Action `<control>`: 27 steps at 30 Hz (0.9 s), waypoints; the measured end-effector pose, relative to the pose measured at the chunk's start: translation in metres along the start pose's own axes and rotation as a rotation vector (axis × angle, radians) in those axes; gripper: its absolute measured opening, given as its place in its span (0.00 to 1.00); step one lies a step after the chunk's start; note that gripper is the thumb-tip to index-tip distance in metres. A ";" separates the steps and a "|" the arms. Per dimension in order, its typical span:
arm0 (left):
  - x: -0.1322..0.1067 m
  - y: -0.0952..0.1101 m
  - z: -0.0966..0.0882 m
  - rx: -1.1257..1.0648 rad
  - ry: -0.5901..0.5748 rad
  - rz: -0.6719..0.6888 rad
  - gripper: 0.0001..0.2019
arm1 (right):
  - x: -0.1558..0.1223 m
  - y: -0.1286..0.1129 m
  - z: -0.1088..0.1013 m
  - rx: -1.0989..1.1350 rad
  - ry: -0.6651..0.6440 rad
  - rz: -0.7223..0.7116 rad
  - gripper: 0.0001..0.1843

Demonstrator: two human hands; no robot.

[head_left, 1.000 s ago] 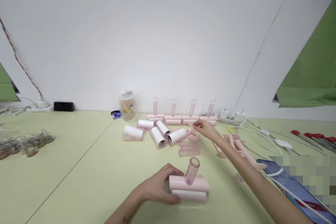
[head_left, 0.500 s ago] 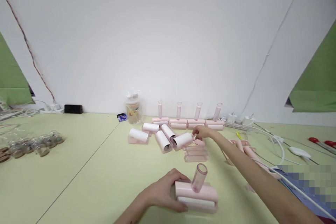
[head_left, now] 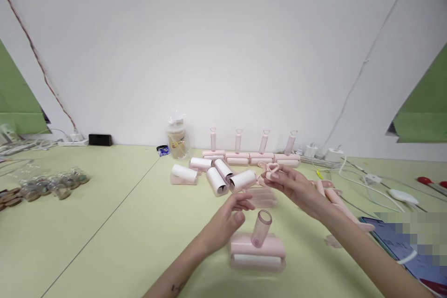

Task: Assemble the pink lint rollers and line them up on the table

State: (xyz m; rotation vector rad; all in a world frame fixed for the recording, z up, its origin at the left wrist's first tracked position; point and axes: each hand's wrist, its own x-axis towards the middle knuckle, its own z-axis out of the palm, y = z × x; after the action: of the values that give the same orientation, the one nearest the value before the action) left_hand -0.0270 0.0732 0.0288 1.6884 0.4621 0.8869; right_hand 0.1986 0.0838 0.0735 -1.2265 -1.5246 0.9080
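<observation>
My right hand (head_left: 291, 185) pinches a small pink heart-shaped cap (head_left: 272, 169) between thumb and fingers, above the pile of parts. My left hand (head_left: 228, 221) hovers with fingers apart, holding nothing, just behind and left of a pink lint roller (head_left: 256, 252). That lint roller lies at the near side of the table, its clear pink handle tube (head_left: 261, 229) standing up, slightly tilted, with an open top. Several clear pink tubes (head_left: 262, 197) lie between the hands, partly hidden. White sticky-paper rolls (head_left: 217, 180) lie behind my left hand.
Along the wall stand several lint rollers with heart-topped handles (head_left: 238, 141). A bagged tub (head_left: 178, 143) is to their left. Pink parts (head_left: 337, 202), cables and a phone (head_left: 401, 244) lie right. Small glass domes (head_left: 59, 186) sit far left on the table (head_left: 115, 237).
My left hand has let go of the near lint roller and risen. My right hand has come back from the pile toward me, now holding the heart-shaped cap.
</observation>
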 end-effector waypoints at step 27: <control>0.026 0.006 0.075 -0.427 0.354 -0.241 0.24 | -0.060 -0.025 0.043 0.189 -0.154 -0.050 0.07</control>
State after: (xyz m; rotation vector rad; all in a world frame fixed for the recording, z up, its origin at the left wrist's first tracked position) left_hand 0.0455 0.0408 0.0352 1.0664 0.6476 1.0252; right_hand 0.1533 0.0199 0.0717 -0.9982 -1.5428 1.1076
